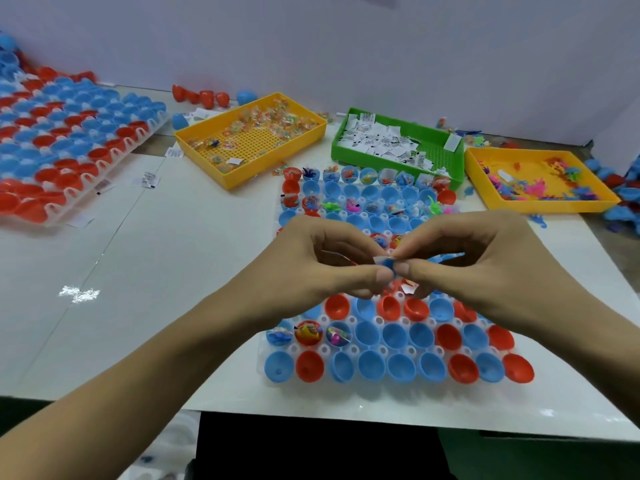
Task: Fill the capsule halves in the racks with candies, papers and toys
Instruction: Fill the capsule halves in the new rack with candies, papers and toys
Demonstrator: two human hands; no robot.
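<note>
A white counter (145, 271) filled most of the view, its glossy top catching a bright glare patch toward the left. A thin seam ran diagonally across it, from near the far edge down toward the left. Behind it rose a plain pale wall (311, 39) (faintly lilac in this light), which turned a corner at the far right. The counter's near edge ended in a straight line, and below it lay a dark floor (311, 452), nearly black in the middle. At the lower left, under the counter's edge, something pale and blurred showed against the dark, too indistinct to identify.
</note>
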